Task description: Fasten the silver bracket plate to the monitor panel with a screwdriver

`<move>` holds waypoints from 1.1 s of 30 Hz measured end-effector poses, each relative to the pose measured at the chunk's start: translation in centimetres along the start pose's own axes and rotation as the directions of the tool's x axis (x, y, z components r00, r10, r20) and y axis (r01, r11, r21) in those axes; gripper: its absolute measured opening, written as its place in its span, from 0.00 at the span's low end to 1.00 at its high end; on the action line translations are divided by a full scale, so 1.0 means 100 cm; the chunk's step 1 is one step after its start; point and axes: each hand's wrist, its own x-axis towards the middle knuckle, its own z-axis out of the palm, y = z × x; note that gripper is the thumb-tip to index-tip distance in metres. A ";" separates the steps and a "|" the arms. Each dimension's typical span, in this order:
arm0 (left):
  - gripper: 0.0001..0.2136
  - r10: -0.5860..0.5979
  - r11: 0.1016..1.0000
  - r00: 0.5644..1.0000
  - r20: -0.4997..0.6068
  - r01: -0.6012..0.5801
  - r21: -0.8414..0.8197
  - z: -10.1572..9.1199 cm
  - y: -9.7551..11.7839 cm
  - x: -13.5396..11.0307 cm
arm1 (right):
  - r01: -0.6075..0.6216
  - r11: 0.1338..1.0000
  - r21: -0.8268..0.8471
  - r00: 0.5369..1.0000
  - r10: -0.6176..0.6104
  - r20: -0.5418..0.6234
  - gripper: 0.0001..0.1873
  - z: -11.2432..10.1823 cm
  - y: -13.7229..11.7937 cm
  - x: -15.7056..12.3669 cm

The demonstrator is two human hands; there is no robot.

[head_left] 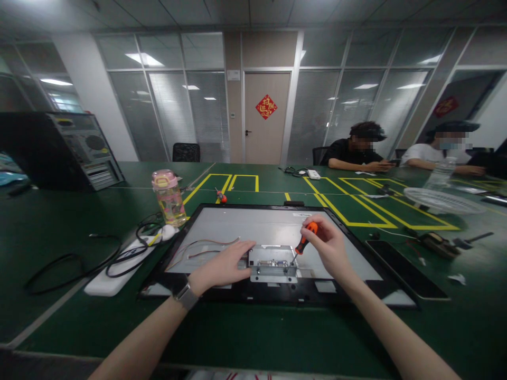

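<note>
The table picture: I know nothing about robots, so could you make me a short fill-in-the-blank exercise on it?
1. The tool in the right hand is a ____.
2. The left hand lies at the metal bracket's ____ edge.
3. The tape lines on the green table are ____.

Missing words: screwdriver; left; yellow.

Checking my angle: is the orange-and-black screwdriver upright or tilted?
Tilted: the screwdriver leans rightward from the silver metal bracket to the right hand.
</note>
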 end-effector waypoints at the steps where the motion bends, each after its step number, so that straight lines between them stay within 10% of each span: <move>1: 0.29 0.000 1.000 1.000 0.003 0.000 0.002 0.000 0.000 0.000 | -0.012 1.000 0.012 1.000 0.012 0.008 0.09 0.000 0.000 0.000; 9: 0.29 0.003 1.000 1.000 0.023 -0.003 -0.004 -0.003 0.002 -0.001 | -0.116 0.959 0.258 0.983 0.073 0.170 0.11 0.000 0.002 0.000; 15: 0.29 0.004 1.000 1.000 0.018 -0.004 0.001 -0.003 0.003 -0.001 | -0.092 0.972 0.218 0.996 0.087 0.032 0.11 0.000 0.004 0.001; 33: 0.28 0.039 0.999 0.999 -0.007 -0.039 -0.003 -0.001 0.001 0.000 | -0.201 0.920 0.337 0.972 0.146 0.183 0.13 0.000 0.001 0.003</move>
